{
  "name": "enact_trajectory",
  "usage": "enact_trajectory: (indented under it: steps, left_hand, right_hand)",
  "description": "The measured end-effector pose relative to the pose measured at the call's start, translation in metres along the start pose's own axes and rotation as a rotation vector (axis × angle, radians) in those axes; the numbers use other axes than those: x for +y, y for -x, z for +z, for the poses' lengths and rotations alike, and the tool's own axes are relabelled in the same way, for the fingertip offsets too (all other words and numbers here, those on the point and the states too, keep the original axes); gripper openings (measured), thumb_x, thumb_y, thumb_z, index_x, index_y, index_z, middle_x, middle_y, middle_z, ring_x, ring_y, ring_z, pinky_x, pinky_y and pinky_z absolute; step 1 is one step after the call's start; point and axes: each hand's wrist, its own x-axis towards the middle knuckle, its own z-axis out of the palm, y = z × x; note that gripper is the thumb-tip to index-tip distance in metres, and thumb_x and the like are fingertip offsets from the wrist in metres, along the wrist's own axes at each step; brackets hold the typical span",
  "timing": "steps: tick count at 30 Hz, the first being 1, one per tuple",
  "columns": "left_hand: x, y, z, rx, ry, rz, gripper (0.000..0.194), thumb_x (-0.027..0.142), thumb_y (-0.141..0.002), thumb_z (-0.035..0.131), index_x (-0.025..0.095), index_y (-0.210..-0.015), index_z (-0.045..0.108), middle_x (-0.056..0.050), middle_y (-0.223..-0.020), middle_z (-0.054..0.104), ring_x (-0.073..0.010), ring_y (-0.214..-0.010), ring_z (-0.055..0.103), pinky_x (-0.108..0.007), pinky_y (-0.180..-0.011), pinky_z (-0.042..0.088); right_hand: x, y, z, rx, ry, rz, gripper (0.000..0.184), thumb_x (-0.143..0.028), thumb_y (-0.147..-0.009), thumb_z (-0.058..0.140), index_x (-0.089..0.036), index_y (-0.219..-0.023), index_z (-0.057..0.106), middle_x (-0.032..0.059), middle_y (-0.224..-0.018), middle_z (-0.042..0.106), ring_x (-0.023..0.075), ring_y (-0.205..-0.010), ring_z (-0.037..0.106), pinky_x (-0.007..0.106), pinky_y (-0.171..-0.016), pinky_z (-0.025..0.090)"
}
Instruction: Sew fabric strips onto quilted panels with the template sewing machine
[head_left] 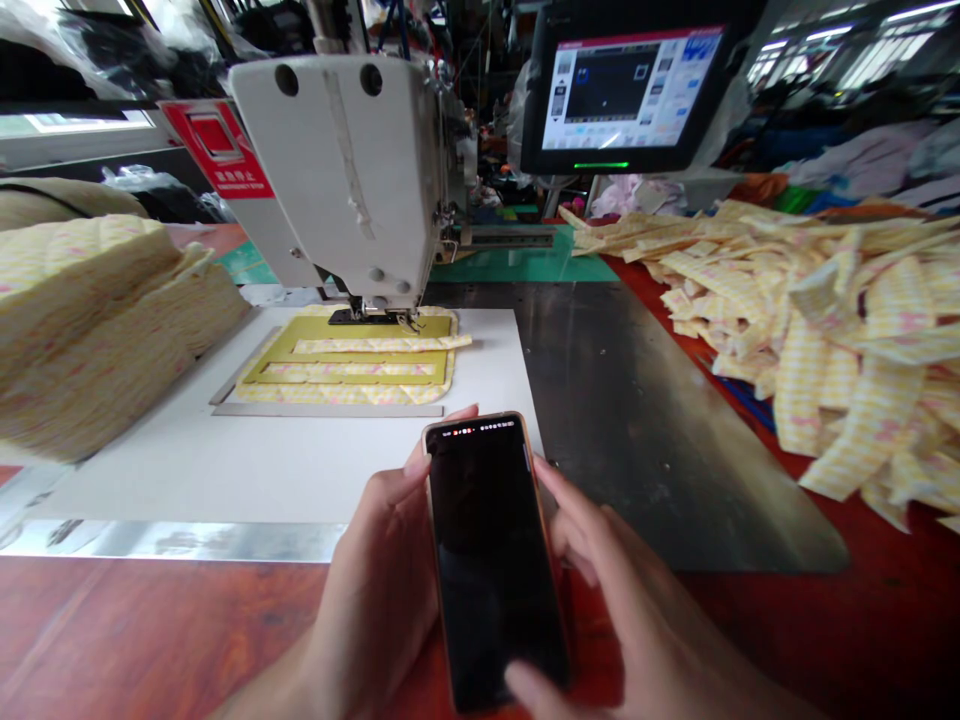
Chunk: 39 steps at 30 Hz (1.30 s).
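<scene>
Two bare hands on one black smartphone point(491, 565), screen dark, copper-coloured edge. Left hand point(375, 570) clamped around the phone's left edge, fingertips point(450, 425) just past the top corner. Right hand point(600, 590) closed on the right edge, fingers point(559, 500) against the side, thumb point(532, 690) low at the front of the glass. Phone between the hands, tilted, touching both.

Straight ahead of the hands: white board point(150, 470) with a yellow template point(349, 345) and quilted strips, all under the presser foot point(367, 316) of a white sewing machine head point(337, 170). Further left of the left hand: tall stack of quilted yellow fabric point(90, 330). Right of the right hand: bare steel plate point(652, 400), then a loose heap of pink-and-yellow quilted strips point(840, 330) on a red wood table point(150, 620) (same table directly under both hands). Beyond the right hand, high up: touchscreen monitor point(622, 90), display lit.
</scene>
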Motion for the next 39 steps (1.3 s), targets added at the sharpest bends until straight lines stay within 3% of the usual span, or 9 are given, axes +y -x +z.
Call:
enact_trajectory:
  steps: [11,17,25,39]
  left_hand:
    - [0.0009,0.0006,0.0039,-0.026,0.025,-0.037,0.048,0.044,-0.097,0.052,0.022,-0.139,0.061,-0.011,-0.117,0.073,-0.0304,-0.102,0.070,-0.042,-0.095,0.051]
    - [0.0013,0.0007,0.0022,0.005,0.017,-0.026,0.050,0.043,-0.098,0.052,0.026,-0.144,0.057,-0.010,-0.119,0.072,-0.0307,-0.105,0.069,-0.042,-0.095,0.051]
    - [0.0004,0.0016,0.0010,0.012,-0.003,-0.028,0.047,0.044,-0.100,0.047,0.022,-0.140,0.059,-0.011,-0.106,0.073,-0.0310,-0.101,0.068,-0.045,-0.096,0.049]
    - [-0.0001,0.0012,0.0000,0.075,-0.031,-0.021,0.050,0.044,-0.098,0.052,0.023,-0.142,0.057,-0.010,-0.110,0.072,-0.0313,-0.102,0.067,-0.045,-0.096,0.049]
  right_hand:
    - [0.0010,-0.0005,0.0009,0.014,-0.009,-0.011,0.108,-0.030,-0.075,0.075,-0.025,-0.164,0.014,0.0126,-0.152,0.054,0.0338,-0.121,0.067,0.043,-0.099,0.061]
    - [0.0018,-0.0003,0.0010,0.006,-0.018,0.000,0.106,-0.031,-0.076,0.074,-0.025,-0.164,0.015,0.0132,-0.152,0.054,0.0333,-0.120,0.067,0.043,-0.098,0.061]
    - [0.0008,0.0002,0.0009,0.004,-0.021,0.016,0.104,-0.029,-0.076,0.073,-0.026,-0.164,0.017,0.0130,-0.153,0.053,0.0332,-0.119,0.068,0.044,-0.098,0.061]
    - [0.0012,0.0002,0.0011,0.014,-0.020,-0.015,0.103,-0.028,-0.077,0.071,-0.024,-0.164,0.017,0.0139,-0.152,0.054,0.0331,-0.119,0.068,0.043,-0.097,0.061]
